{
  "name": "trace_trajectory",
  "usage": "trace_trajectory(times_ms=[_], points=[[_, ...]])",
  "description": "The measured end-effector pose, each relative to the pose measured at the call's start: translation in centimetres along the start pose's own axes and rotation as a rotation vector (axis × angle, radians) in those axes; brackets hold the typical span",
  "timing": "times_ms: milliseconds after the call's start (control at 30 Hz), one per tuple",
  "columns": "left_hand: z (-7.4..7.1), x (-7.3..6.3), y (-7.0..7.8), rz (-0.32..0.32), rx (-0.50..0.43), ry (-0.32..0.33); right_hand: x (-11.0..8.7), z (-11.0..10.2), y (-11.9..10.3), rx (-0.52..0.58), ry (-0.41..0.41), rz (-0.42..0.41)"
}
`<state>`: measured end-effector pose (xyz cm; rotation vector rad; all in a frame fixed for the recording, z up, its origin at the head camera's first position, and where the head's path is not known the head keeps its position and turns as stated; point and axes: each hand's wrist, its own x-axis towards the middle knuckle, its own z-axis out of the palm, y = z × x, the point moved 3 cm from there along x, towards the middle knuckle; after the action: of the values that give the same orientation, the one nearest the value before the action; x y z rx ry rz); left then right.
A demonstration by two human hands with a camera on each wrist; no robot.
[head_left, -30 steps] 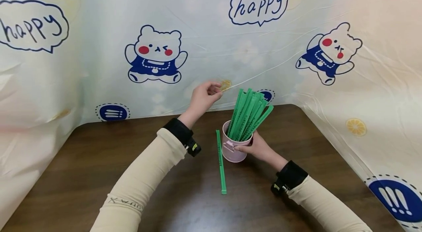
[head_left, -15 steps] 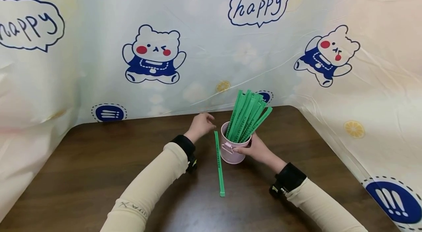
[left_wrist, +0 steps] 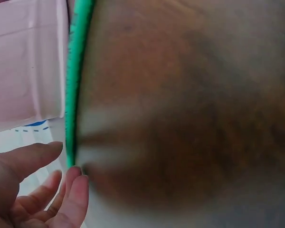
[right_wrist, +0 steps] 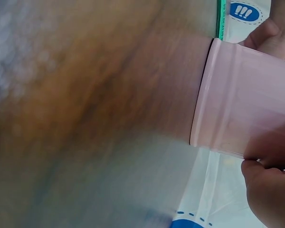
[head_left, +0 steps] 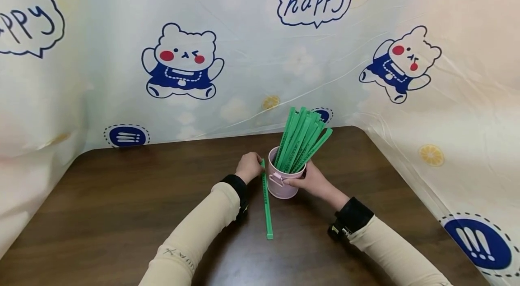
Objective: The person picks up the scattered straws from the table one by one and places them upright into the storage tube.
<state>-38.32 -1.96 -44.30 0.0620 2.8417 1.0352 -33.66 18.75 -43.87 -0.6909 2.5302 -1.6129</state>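
Note:
A pink bucket (head_left: 283,186) with a small handle stands upright on the table, full of green wrapped straws (head_left: 302,139) with dark print. My right hand (head_left: 317,182) grips the bucket's right side, thumb across the front. One more green wrapped straw (head_left: 266,205) lies on the table just left of the bucket. At its far end is my left hand (head_left: 249,166). In the left wrist view, the thumb and fingertips (left_wrist: 78,183) are on either side of the straw's tip, with a small gap at the thumb.
The brown wooden table (head_left: 134,214) extends on both sides of the arms. Behind it and along its sides hangs a pale plastic sheet (head_left: 243,65) printed with bears, speech bubbles and orange slices.
My left hand has come down from above the table's back edge to the loose straw's far end. The right hand keeps its grip on the bucket. The head view has shifted slightly.

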Motion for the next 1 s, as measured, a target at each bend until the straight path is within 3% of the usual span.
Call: trace_trajectory(times_ms=[200, 433, 667, 833, 1000], points=[[0.2, 0.2, -0.1, 0.005, 0.049, 0.056, 0.2, -0.1, -0.3, -0.007, -0.002, -0.01], [-0.1, -0.3, 0.5, 0.025, 0.034, 0.024, 0.1, -0.1, -0.2, 0.013, 0.003, -0.005], [-0.3, 0.0, -0.1, 0.004, 0.045, 0.026, -0.1, -0.1, -0.2, 0.009, 0.003, -0.003], [-0.8, 0.2, -0.8, -0.011, 0.026, 0.034, -0.1, -0.1, -0.2, 0.001, 0.007, -0.007], [-2.3, 0.2, -1.2, -0.019, -0.022, 0.032, -0.2, 0.0, -0.3, 0.001, 0.009, -0.025]])
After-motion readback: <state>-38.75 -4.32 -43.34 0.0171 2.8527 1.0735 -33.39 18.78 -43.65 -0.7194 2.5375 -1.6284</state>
